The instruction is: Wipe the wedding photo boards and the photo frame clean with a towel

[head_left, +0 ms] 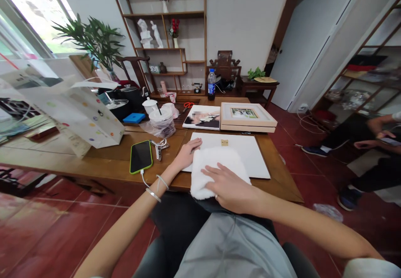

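A white fluffy towel (pixel 216 161) lies over the near edge of a white flat board (pixel 250 152) on the wooden table (pixel 109 161). My right hand (pixel 227 186) rests flat on the towel with its fingers spread. At the board's left edge, beside the towel, my left hand (pixel 186 152) lies flat and open, holding nothing. A small brass hanger (pixel 224 142) sits on the board just beyond the towel. A phone in a green case (pixel 140 156) with a cable lies left of my left hand, and metal clips (pixel 159 146) are beside it.
Behind the board lie a photo print (pixel 203 117) and a framed picture (pixel 247 117). A dotted gift bag (pixel 81 115), a lidded cup (pixel 161 121), pots, red scissors (pixel 188 104) and a water bottle (pixel 211 85) crowd the table's left and back. Another person (pixel 372 144) sits at right.
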`<state>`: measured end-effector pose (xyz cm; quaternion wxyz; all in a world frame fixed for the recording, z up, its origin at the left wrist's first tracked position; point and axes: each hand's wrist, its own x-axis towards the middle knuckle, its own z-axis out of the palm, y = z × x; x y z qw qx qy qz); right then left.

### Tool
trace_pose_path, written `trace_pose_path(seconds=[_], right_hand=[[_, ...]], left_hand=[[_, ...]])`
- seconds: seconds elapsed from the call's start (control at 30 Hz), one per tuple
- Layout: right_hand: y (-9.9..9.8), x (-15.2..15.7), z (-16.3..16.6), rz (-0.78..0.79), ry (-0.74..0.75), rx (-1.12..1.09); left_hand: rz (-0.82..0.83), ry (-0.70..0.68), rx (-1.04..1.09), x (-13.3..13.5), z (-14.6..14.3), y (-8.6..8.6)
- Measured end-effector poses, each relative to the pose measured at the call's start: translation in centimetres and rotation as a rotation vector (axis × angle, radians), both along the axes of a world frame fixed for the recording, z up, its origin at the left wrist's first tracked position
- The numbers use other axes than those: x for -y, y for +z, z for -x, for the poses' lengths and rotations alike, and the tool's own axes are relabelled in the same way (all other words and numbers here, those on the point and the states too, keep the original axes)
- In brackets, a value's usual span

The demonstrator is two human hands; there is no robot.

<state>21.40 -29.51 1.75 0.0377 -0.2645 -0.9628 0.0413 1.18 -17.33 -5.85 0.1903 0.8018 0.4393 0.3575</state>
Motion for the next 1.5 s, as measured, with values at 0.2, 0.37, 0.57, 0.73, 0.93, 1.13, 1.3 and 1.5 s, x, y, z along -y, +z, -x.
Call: trace_pose_path(seconds=[0.2, 0.37, 0.57, 0.73, 0.93, 1.13, 1.3, 1.5], right_hand=[[1.9, -2.7, -2.0, 0.24, -0.027, -0.15], [1.0, -7.1, -2.1, 0.139, -0.209, -0.241], [-1.3, -9.5, 0.4, -0.038, -0.396, -0.147], [-3.2, -8.9, 3.0, -0.151, -0.397, 0.009], [-2.7, -6.9, 3.3, -0.177, -0.206, 0.045], [-0.2, -4.0, 1.0, -0.034, 0.133, 0.007], [2.8, -3.4, -1.7, 0.166, 0.106, 0.004], [6.6, -5.8, -5.7, 0.204, -0.082, -0.269]], left_hand=[[0.005, 0.011, -0.001, -0.1, 0.0, -0.2], [-0.012, -0.012, -0.005, 0.2, -0.2, 0.3], [-0.025, -0.016, 0.003, 0.3, -0.4, 0.5], [-0.008, 0.012, 0.057, 0.2, -0.1, 0.4], [0.071, 0.071, 0.208, 0.7, -0.2, 0.8], [0.086, 0.043, 0.18, 0.9, -0.1, 0.9], [0.08, -0.002, 0.06, 0.6, 0.0, 0.4], [0.04, -0.045, -0.005, 0.1, 0.0, -0.1]])
